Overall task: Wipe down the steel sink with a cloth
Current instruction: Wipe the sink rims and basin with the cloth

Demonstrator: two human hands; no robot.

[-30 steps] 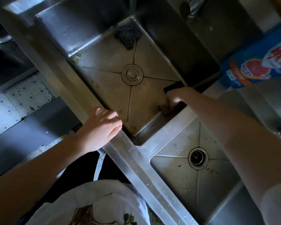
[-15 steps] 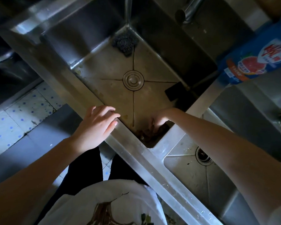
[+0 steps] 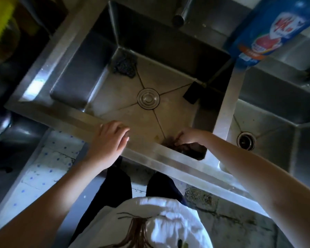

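The steel sink fills the upper middle of the frame, a deep square basin with straight walls and a broad flat rim. Its floor is dull and stained, creased by four lines that run from the corners to a round ribbed drain cover at the centre. The far wall lies in deep shadow; the left wall catches a pale glare. The cloth is a dark brownish, stringy wad, bunched up and pressed into the basin's near right corner, at the lower middle of the frame. Blur and shade hide its weave and edges.
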